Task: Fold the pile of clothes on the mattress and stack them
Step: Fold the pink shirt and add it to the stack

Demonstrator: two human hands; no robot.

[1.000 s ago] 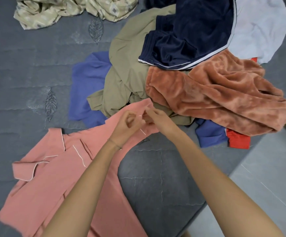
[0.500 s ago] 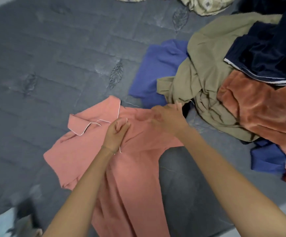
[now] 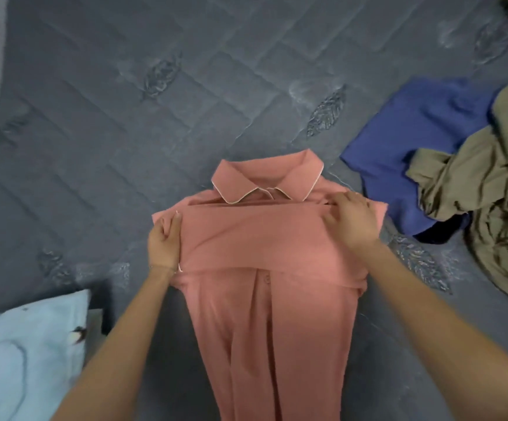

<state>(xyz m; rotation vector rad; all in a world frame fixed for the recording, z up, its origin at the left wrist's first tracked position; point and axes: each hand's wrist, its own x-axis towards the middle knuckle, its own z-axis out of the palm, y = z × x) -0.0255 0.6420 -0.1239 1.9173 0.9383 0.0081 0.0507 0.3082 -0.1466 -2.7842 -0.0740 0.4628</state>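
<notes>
Pink shirt (image 3: 261, 238), hem cut off below, gripped by left hand (image 3: 163, 244) and right hand (image 3: 352, 220).

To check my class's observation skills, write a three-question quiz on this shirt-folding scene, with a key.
1. True or false: the pink collared shirt has its collar pointing away from the person.
2. Which lies nearest the right hand? A: blue garment; B: khaki garment; C: light blue garment.
3. Fill in: the shirt lies on a grey quilted ____.
Key: 1 true; 2 A; 3 mattress.
</notes>
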